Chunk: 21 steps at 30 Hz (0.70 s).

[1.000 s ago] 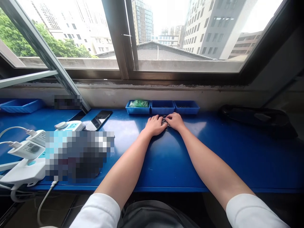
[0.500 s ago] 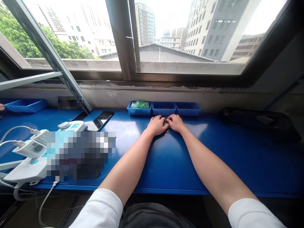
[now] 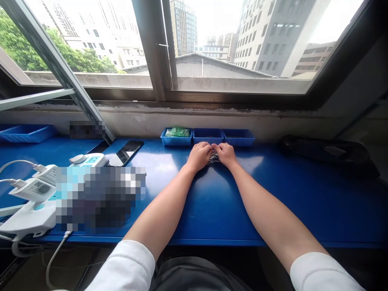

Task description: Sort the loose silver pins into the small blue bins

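Note:
My left hand (image 3: 200, 156) and my right hand (image 3: 226, 154) meet at the far side of the blue table, in front of the bins. A small heap of thin, dark and silvery metal pieces (image 3: 213, 158) lies between them; their exact kind is too small to make out. Both hands curl around this heap with bent fingers, the thumbs close together above it. The fingertips are largely hidden on the far side. Behind the hands stand a middle blue bin (image 3: 208, 133) and a right blue bin (image 3: 238, 137) with a few dark bits inside.
A left blue bin (image 3: 176, 140) holds green-and-clear plastic packets (image 3: 178, 132). To the left lie a phone (image 3: 126, 153), a white power strip (image 3: 33, 216) with plugs and cables, and a blurred-out object (image 3: 100, 198). A black bag (image 3: 327, 155) rests on the right.
My hands have drawn up around the metal pieces, fingers more curled and thumbs nearer each other. More of the heap shows between them. A person's hand at the far left has gone from view.

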Each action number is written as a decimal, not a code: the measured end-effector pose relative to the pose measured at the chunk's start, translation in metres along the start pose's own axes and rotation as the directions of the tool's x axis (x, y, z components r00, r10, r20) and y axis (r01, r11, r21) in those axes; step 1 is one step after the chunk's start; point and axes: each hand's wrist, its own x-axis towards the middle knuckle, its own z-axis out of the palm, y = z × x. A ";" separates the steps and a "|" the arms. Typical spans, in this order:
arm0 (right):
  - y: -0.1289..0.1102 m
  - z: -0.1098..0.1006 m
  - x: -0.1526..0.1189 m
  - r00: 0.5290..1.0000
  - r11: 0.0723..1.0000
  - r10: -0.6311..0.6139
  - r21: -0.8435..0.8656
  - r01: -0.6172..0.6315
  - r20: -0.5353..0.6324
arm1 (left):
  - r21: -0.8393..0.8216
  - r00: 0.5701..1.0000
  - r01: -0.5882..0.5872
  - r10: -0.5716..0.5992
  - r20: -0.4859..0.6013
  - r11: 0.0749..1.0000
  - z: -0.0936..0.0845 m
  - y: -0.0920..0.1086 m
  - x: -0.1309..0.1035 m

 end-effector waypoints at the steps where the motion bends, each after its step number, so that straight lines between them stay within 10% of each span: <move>1: -0.002 -0.001 0.000 1.000 1.000 -0.004 0.013 0.004 0.001 | -0.005 1.000 0.008 -0.008 -0.009 1.000 0.000 0.000 0.000; 21: -0.015 -0.002 -0.005 0.997 0.981 0.009 0.195 0.006 -0.079 | 0.143 0.986 0.167 -0.169 0.006 0.976 -0.006 0.001 0.003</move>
